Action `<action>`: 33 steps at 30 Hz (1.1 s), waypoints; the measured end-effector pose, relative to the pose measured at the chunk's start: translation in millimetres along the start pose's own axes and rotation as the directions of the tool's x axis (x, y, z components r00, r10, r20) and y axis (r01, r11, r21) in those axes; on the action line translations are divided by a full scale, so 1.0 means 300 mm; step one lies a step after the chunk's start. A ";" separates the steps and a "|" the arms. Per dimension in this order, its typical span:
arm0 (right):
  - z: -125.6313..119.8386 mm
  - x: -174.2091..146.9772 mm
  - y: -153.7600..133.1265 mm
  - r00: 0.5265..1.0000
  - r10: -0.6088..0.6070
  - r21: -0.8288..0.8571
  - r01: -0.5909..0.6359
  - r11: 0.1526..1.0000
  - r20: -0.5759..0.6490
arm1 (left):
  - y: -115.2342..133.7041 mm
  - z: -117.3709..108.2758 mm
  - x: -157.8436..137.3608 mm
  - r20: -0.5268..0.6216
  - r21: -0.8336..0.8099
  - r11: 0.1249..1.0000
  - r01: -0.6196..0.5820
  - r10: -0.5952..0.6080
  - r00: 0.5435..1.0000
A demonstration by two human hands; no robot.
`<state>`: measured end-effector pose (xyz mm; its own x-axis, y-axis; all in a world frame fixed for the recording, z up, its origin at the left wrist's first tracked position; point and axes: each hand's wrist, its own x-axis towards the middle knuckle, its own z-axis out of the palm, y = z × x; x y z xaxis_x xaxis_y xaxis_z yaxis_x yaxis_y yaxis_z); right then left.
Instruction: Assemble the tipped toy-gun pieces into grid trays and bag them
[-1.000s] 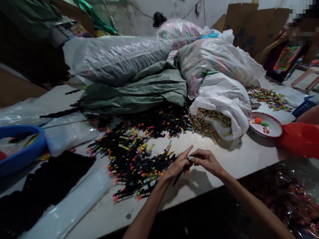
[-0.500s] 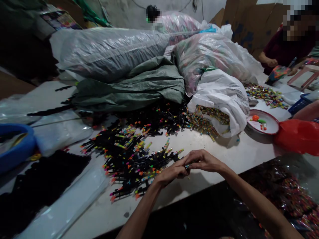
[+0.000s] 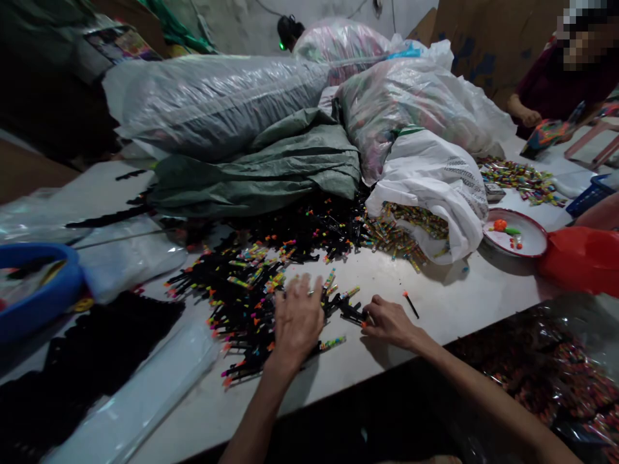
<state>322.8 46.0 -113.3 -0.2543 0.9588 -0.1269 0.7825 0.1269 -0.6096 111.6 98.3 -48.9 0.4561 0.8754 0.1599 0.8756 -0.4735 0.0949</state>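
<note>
My left hand (image 3: 297, 319) lies open, fingers stretched and slightly blurred, on the right part of a pile of small black plastic toy guns (image 3: 242, 316) with bright coloured tips. My right hand (image 3: 391, 322) is closed at the orange-tipped end of a black toy gun (image 3: 352, 312) on the table, to the right of the pile. A toy gun with a patterned tube (image 3: 333, 343) pokes out under my left hand's right side. Beyond my right hand lies a single thin black stick with an orange end (image 3: 411, 305).
Patterned tubes (image 3: 406, 235) spill from a white sack (image 3: 435, 180). A red-rimmed plate (image 3: 534, 241) and red bag (image 3: 578, 261) stand right. Large stuffed bags (image 3: 217, 96) line the back. A blue basin (image 3: 68, 277) is left. A co-worker (image 3: 556, 90) sits far right.
My hands, together around a small piece before, have parted. The left moved left onto the pile and opened; the right closed on a toy gun. A thin orange-ended stick now lies on the right.
</note>
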 end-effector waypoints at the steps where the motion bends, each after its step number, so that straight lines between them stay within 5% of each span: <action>1: 0.006 0.002 -0.014 0.999 0.023 -0.081 -0.021 0.996 0.030 | 0.027 0.031 0.001 0.028 -0.007 0.994 -0.108 0.108 0.994; 3: 0.000 0.009 -0.031 0.997 0.055 -0.166 -0.047 0.985 0.045 | 0.088 0.094 0.003 0.124 -0.062 0.945 -0.320 0.325 0.937; 5: -0.029 0.012 -0.025 0.998 0.051 -0.157 -0.046 0.987 0.030 | 0.138 0.144 0.006 0.145 -0.111 0.911 -0.398 0.411 0.900; 7: -0.067 0.006 -0.005 0.998 0.054 -0.076 -0.053 0.996 0.012 | 0.163 0.171 0.010 0.083 -0.180 0.916 -0.359 0.378 0.922; 10: -0.098 -0.017 0.016 0.989 0.112 0.038 -0.109 0.993 -0.095 | 0.169 0.186 0.023 -0.019 -0.439 0.891 -0.115 0.119 0.993; 12: -0.087 -0.034 0.005 0.972 0.117 0.037 -0.112 0.993 -0.204 | 0.172 0.192 0.046 0.079 -0.685 0.718 0.124 -0.097 0.992; 14: -0.061 -0.047 -0.024 0.969 0.043 0.005 -0.043 0.999 -0.243 | 0.181 0.202 0.080 0.263 -0.837 0.438 0.328 -0.202 0.943; 17: -0.050 -0.049 -0.057 0.978 -0.144 0.026 0.150 0.988 -0.153 | 0.195 0.215 0.128 0.468 -0.871 0.054 0.488 -0.209 0.859; 20: -0.126 -0.017 -0.008 0.987 -0.103 0.060 0.111 0.992 -0.126 | 0.190 0.213 0.137 0.553 -0.833 -0.153 0.532 -0.178 0.814; 22: -0.206 0.023 0.077 0.971 0.084 0.013 -0.083 0.996 -0.226 | 0.179 0.207 0.121 0.573 -0.818 -0.149 0.555 -0.130 0.809; 25: -0.289 0.088 0.214 0.884 0.300 -0.120 -0.363 0.924 -0.360 | 0.166 0.206 0.088 0.532 -0.847 -0.058 0.529 -0.086 0.842; 27: -0.293 0.114 0.264 0.852 0.336 -0.192 -0.437 0.879 -0.402 | 0.163 0.214 0.074 0.457 -0.888 0.018 0.460 -0.085 0.885; 30: -0.243 0.116 0.246 0.866 0.248 -0.159 -0.344 0.925 -0.433 | 0.158 0.225 0.064 0.398 -0.892 0.214 0.397 -0.041 0.916; 33: -0.188 0.094 0.150 0.911 0.169 0.236 -0.082 0.968 -0.377 | 0.153 0.213 0.055 0.363 -0.834 0.446 0.324 0.004 0.932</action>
<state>382.8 92.9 -100.2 0.1143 0.9905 0.0765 0.6447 -0.0154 -0.7643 169.5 97.3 -104.8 0.4857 0.8491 -0.2077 0.4058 -0.0085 0.9139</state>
